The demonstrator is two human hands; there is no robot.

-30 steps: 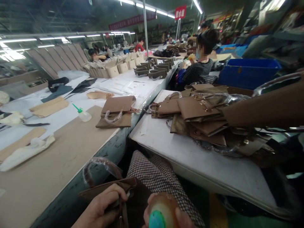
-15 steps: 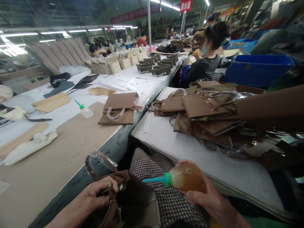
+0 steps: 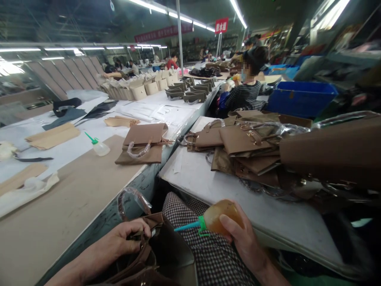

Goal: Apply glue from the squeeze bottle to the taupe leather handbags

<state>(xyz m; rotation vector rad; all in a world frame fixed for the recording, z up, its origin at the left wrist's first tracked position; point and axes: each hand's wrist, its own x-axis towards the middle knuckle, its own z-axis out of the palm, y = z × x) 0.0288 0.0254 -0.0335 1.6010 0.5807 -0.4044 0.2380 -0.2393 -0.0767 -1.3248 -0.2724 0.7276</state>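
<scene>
On my feed, my left hand [image 3: 126,237] is gripping the edge of an open brown leather-look handbag [image 3: 174,250], down low by a dark-and-white checked cloth [image 3: 212,242]. My right hand [image 3: 245,236] is wrapped round a bulbous translucent amber squeeze bottle [image 3: 222,216], blue nozzle [image 3: 187,226] aimed at the bag; can't tell if they touch. More brown bags [image 3: 247,139] are heaped on the white-topped table [image 3: 205,174] to the right.

Blue bin [image 3: 302,98], R of a co-worker [image 3: 244,96] in stripes from here; cream bags [image 3: 138,92] on the long tbl [image 3: 89,123], dk green bags [image 3: 194,97] nr them; red sign [image 3: 221,26] & strip lts [image 3: 239,14] overhead.
</scene>
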